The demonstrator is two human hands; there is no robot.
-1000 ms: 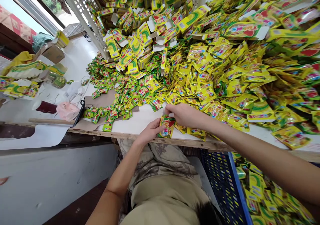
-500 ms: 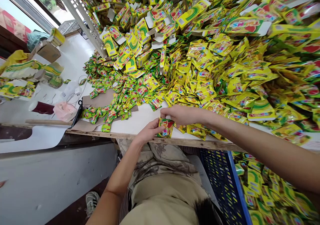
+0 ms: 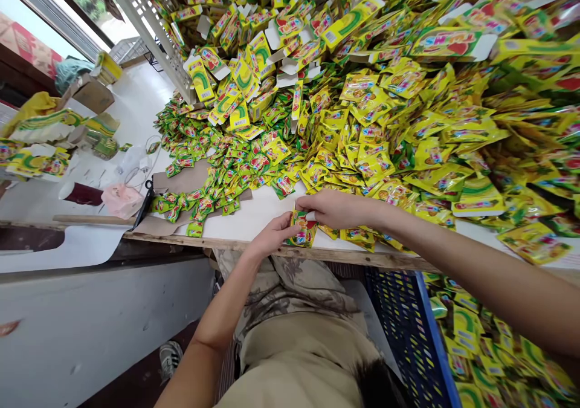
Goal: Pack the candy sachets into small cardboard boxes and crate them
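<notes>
At the front edge of the table, my left hand [image 3: 275, 236] is closed on a small yellow-and-green printed box [image 3: 303, 229], thumb across its front. My right hand [image 3: 333, 207] is closed at the upper end of the same box, its bent fingers by a small white flap; my palm hides part of that end. Beyond my hands lies a heap of yellow sachets [image 3: 371, 157]. Small green wrapped packets [image 3: 226, 172] are piled to the left of the sachets.
Printed boxes [image 3: 244, 78], several with open white flaps, lie behind, near a white perforated basket [image 3: 147, 24]. A blue crate [image 3: 403, 323] with more boxes stands below on the right. A dark red cup [image 3: 81, 194] and a pink bag [image 3: 120, 200] are at left.
The small box has shifted slightly and looks a little more tilted between my hands. The whole view has moved slightly; both hands keep nearly the same pose.
</notes>
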